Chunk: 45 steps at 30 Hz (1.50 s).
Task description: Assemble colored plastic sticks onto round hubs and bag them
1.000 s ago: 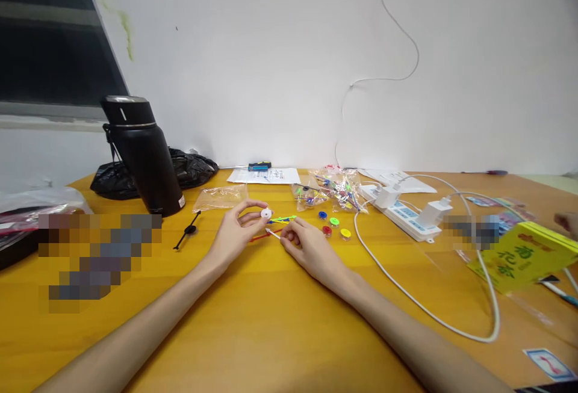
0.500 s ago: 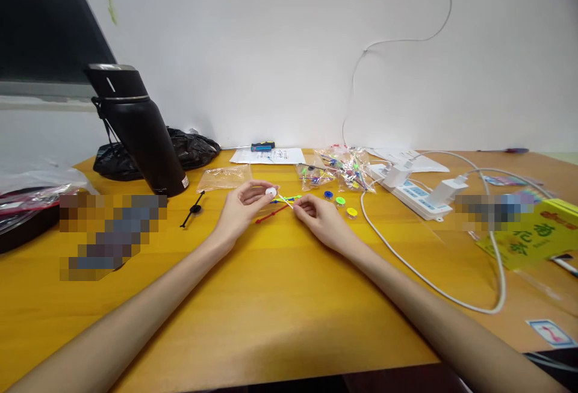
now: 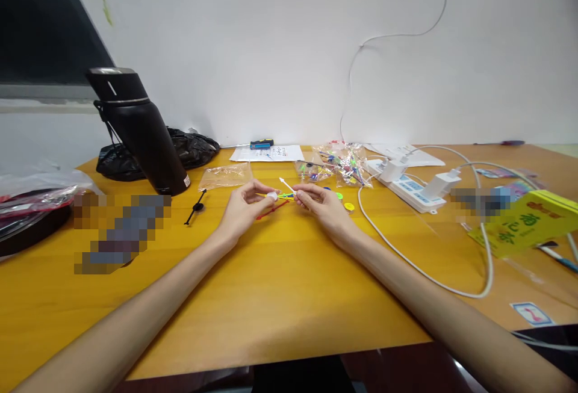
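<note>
Between thumb and fingers, my left hand (image 3: 244, 209) pinches a small white round disc (image 3: 273, 196). Opposite it, my right hand (image 3: 323, 206) grips a white arrow-shaped pointer (image 3: 288, 186), its tip pointing up and left. The disc and the pointer are apart. Under and between the hands lie a red arrow pointer (image 3: 272, 209) and a yellow-green pointer (image 3: 282, 195), partly hidden by my fingers. Behind my right hand sit a yellow disc (image 3: 349, 206) and a green disc (image 3: 339, 197), with a blue disc mostly covered. A black pointer with a black disc (image 3: 197, 207) rests left of my left hand.
A black bottle (image 3: 139, 134) stands at the left before a black plastic bag (image 3: 198, 148). Clear bags of coloured parts (image 3: 345, 164), paper (image 3: 289, 153) and screwdrivers (image 3: 261, 144) lie along the wall. On the right are a power strip (image 3: 418, 194), looping white cable (image 3: 490, 260) and yellow box (image 3: 524, 224).
My right hand has drawn the white pointer away from the disc and turned its tip up and left. My left hand keeps the disc, now tilted. The view has shifted slightly.
</note>
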{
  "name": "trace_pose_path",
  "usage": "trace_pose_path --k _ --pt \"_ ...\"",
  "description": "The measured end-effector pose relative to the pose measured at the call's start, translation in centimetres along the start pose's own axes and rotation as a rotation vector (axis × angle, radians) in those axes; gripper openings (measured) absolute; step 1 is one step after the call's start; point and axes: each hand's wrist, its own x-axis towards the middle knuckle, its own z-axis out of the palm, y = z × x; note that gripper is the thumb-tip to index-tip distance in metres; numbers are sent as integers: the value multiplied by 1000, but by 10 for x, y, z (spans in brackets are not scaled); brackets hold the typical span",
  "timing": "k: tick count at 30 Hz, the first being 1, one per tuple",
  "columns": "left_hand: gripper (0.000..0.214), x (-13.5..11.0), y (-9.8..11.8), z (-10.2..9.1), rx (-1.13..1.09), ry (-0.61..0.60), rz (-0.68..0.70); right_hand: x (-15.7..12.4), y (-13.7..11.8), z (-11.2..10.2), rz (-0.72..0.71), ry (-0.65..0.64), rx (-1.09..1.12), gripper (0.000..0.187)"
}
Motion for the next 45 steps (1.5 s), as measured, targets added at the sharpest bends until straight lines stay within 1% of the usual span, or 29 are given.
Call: trace_pose_path --k 3,7,11,16,25,29,34,39,45 --pt "33 -1 -1 1 -39 -12 -31 -2 -2 1 42 -9 12 33" --pt "35 -1 -2 1 -81 -48 -64 -4 -8 2 60 -70 27 35" --pt "36 -1 -3 2 -101 -90 -49 -6 -10 4 31 -103 -16 33" --pt "36 0 -7 3 -74 -176 -6 -6 -8 5 -44 -131 -43 28" --pt "41 -1 -8 5 -95 -241 -12 -5 -4 2 -165 -153 -91 27" --pt "41 -2 -8 4 -96 -244 -5 -5 -3 2 -190 -123 -151 25" --pt "43 -2 -6 4 -86 -218 -23 -8 -8 5 -208 -67 -210 30" --pt "43 -2 -7 3 -72 -192 -25 -11 -11 8 -204 -81 -206 32" --pt "40 0 -10 5 -50 -152 -5 -12 -9 8 -182 -99 -229 30"
